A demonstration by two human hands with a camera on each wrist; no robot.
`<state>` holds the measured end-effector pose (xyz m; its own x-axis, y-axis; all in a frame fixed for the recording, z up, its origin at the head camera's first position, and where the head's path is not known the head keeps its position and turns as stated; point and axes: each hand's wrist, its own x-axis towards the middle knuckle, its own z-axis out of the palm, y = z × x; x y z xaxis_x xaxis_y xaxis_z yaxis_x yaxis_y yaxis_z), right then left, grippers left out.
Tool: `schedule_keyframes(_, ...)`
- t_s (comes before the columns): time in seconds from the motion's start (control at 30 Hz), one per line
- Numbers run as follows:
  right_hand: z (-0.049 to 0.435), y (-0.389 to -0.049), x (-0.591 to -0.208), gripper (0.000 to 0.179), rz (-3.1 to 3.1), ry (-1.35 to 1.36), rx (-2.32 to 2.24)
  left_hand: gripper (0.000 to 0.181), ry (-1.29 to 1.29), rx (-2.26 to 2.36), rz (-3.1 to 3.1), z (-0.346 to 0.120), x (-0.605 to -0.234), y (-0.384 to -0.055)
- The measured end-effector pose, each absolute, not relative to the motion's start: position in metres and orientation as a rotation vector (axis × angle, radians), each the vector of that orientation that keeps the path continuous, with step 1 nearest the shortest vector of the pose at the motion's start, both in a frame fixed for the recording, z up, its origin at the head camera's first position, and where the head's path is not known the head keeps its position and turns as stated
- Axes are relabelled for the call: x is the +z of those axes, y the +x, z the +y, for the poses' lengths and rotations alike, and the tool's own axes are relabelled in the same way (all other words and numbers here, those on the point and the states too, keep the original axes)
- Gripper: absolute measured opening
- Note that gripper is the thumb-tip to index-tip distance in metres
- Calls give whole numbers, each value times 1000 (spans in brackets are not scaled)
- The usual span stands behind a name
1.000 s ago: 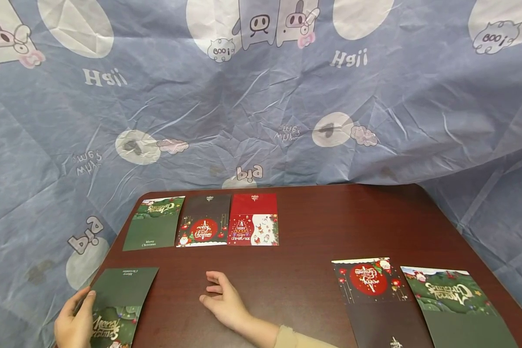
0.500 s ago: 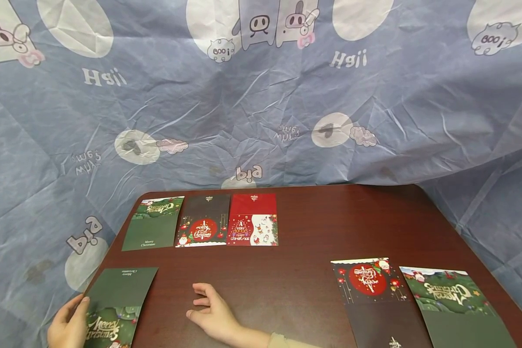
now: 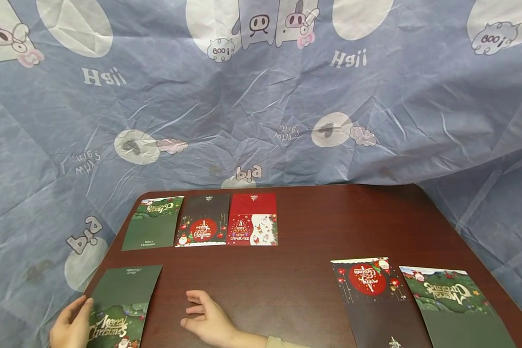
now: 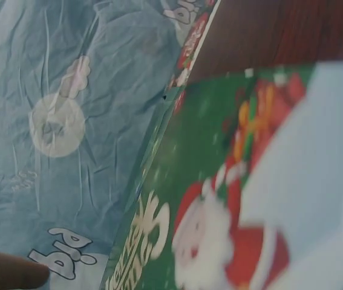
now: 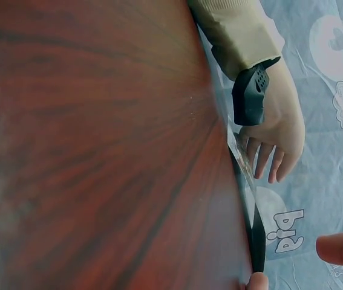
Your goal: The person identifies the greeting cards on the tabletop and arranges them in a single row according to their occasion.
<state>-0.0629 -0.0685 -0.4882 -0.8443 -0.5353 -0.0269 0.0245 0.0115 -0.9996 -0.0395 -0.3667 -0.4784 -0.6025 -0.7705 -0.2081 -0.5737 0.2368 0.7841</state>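
In the head view my left hand (image 3: 71, 323) pinches the left edge of a green Christmas card (image 3: 123, 285) at the table's front left. The card lies unfolded, its plain dark half farther away and its gold "Merry Christmas" half nearer. The left wrist view shows the card's Santa print (image 4: 213, 235) up close. My right hand (image 3: 210, 319) hovers over the table to the right of this card, fingers loosely bent and holding nothing. In the right wrist view the left hand (image 5: 278, 130) appears beyond the table edge, with the card seen nearly edge-on below its fingers.
Along the back left lie a green card (image 3: 152, 229), a black card (image 3: 206, 205) and a red card (image 3: 254, 205) in a row. Another black card (image 3: 384, 319) and green card (image 3: 463, 328) lie at front right on the brown table (image 3: 330, 217). A blue printed cloth (image 3: 261, 96) hangs behind.
My right hand has moved left and toward the front edge. The left hand drew slightly left, then the held green card shifted a little right and away from me.
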Motion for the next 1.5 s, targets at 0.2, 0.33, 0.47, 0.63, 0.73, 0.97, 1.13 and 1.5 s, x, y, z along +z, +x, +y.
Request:
schedule_keyframes(0.2, -69, -64, -491, 50, 1900, -556, -1860, 51, 1231, -1339, -2237, -366, -482, -39)
schedule_keyframes(0.33, -70, -65, -493, 50, 1893, -567, -1848, 38, 1229, -1469, -2152, -366, -483, -39)
schedule_keyframes(0.47, -70, -66, -494, 49, 1887, -573, -1852, 50, 1242, -1587, -2102, -367, -484, -41)
schedule_keyframes(0.63, -71, -66, -492, 48, 1882, -570, -1874, 44, 1255, -1680, -2117, -370, -486, -42)
schedule_keyframes(0.73, -72, -66, -491, 48, 1866, -552, -1898, 41, 1251, -1796, -2098, -373, -489, -43)
schedule_keyframes(0.97, -72, -65, -491, 51, 1837, -501, -1896, 41, 1105, -2126, -1954, -370, -493, -41)
schedule_keyframes(1.13, -73, -65, -489, 52, 1777, -458, -1887, 34, 929, -2311, -1872, -362, -491, -39)
schedule_keyframes(1.5, -74, -68, -491, 46, 1720, -413, -1961, 32, 822, -2377, -1863, -345, -492, -42)
